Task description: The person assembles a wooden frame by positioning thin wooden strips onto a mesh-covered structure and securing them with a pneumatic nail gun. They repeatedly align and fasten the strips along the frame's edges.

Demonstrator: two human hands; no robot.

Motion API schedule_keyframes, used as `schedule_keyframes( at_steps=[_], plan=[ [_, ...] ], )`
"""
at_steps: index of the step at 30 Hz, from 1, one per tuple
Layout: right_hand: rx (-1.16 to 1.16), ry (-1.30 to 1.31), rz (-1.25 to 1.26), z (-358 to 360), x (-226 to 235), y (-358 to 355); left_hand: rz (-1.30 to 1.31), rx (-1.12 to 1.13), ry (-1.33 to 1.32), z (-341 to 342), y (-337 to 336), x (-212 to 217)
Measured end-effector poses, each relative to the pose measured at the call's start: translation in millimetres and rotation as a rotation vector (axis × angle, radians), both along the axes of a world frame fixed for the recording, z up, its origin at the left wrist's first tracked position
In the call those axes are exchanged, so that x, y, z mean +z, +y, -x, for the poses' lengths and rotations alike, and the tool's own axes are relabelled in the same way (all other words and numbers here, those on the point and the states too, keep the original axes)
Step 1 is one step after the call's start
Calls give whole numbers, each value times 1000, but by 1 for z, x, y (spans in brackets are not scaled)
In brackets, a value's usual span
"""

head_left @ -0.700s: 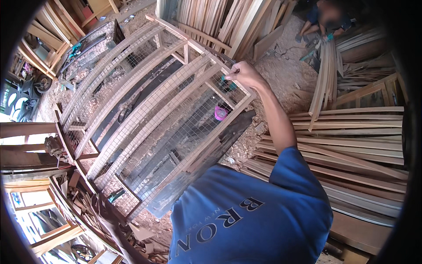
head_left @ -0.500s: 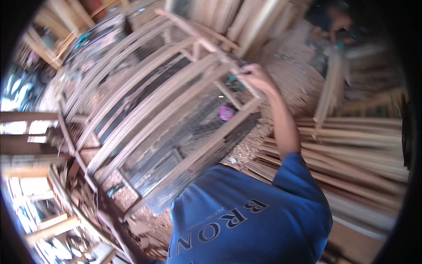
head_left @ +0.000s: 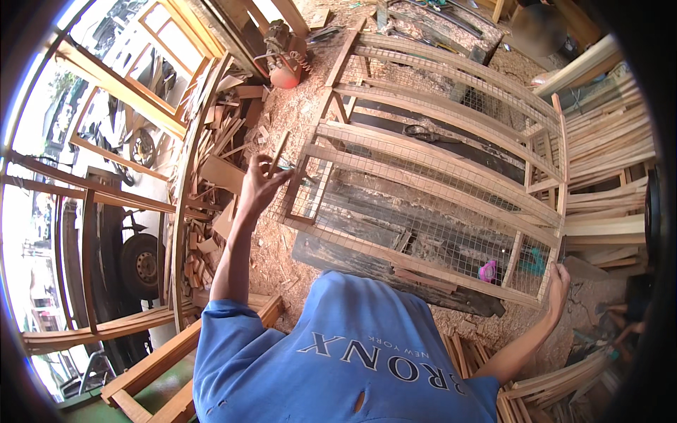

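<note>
"Fingers [head_left: 262, 162] of the left hand [head_left: 258, 187]: how are they seen?"

"Curled, with the thumb held apart. One slim stick [head_left: 280, 147] is seen just beside them; whether it is gripped cannot be told."

"And the right hand [head_left: 558, 287]?"

"It is placed at the near right corner of the mesh frame [head_left: 431, 164]; whether its fingers are closed on the wood cannot be told."

"Where is the frame found?"

"Between the two hands, in front of the person, above a dark plank [head_left: 335, 255]."

"What is counted?"

"Two end rails [head_left: 563, 166] and at least five long bars [head_left: 423, 264]. One pink object [head_left: 487, 271] is seen through the mesh, and one orange tank [head_left: 285, 75] beyond the left end."

"How is it pointed?"

"Its long axis is laid from left to right, with the right end angled slightly nearer the person."
</note>
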State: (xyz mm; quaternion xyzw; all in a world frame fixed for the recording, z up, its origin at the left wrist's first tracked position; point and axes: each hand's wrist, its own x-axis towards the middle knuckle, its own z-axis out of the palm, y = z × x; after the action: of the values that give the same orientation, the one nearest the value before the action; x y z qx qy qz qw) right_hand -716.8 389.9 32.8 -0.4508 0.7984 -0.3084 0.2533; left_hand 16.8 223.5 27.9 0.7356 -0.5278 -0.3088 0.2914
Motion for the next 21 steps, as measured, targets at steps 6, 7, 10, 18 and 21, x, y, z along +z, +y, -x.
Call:
schedule_keyframes(
  at_steps=[6, 7, 10, 18, 21],
  plan=[
    [-84, 36, -12, -9, 2, -1, 112, 50, -96, 39, 14, 4],
    [-91, 47, 25, -11, 1, 0, 113, 65, -129, 44, 14, 6],
    [-112, 52, 67, -13, -1, 1, 197, 84, -166, 51, 9, 13],
    [-13, 81, 34, 20, -9, 3, 131, 114, -166, 62, 5, 15],
    [-48, 197, -31, 20, -11, -3, 163, 109, -215, 61, 8, 6]
  ],
)
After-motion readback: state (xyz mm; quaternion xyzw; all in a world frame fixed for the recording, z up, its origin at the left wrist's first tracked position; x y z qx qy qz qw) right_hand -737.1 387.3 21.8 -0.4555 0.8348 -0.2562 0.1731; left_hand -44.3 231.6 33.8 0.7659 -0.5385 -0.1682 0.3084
